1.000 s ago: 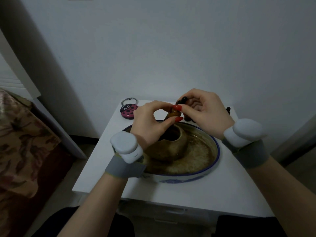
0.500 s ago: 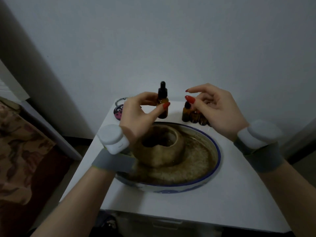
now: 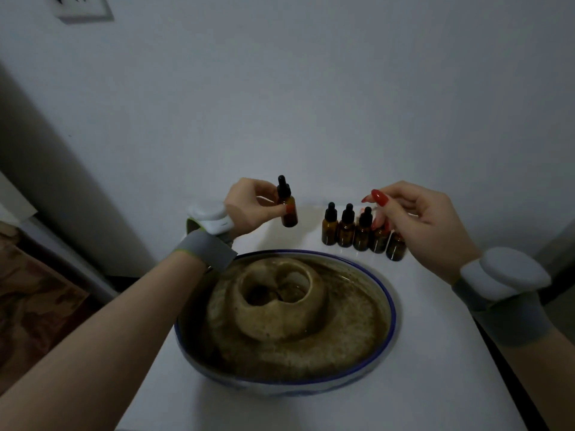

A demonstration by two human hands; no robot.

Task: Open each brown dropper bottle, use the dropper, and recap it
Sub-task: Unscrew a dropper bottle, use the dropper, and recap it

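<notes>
One capped dropper bottle (image 3: 288,209), lifted clear of the bowl (image 3: 389,293), now hangs at frame centre, pinched by the left hand (image 3: 249,206) fingers; right hand (image 3: 417,222), fingers loosely curled and empty, has let go above five bottles (image 3: 361,231) on the tabletop (image 3: 435,368), recapping apparently done.

Left hand (image 3: 249,209) pinches a capped brown dropper bottle (image 3: 287,206) upright, lifted off the white table (image 3: 435,353), w/ thumb and fingers round its body. Right hand (image 3: 420,222) is empty, fingers loosely curled above a row of five more bottles (image 3: 361,231) (all capped, standing close together). Near edge: blue-rimmed bowl (image 3: 392,309) w/ a brownish ring-shaped thing (image 3: 280,306) inside. Both wrists carry grey bands w/ white pods.
</notes>
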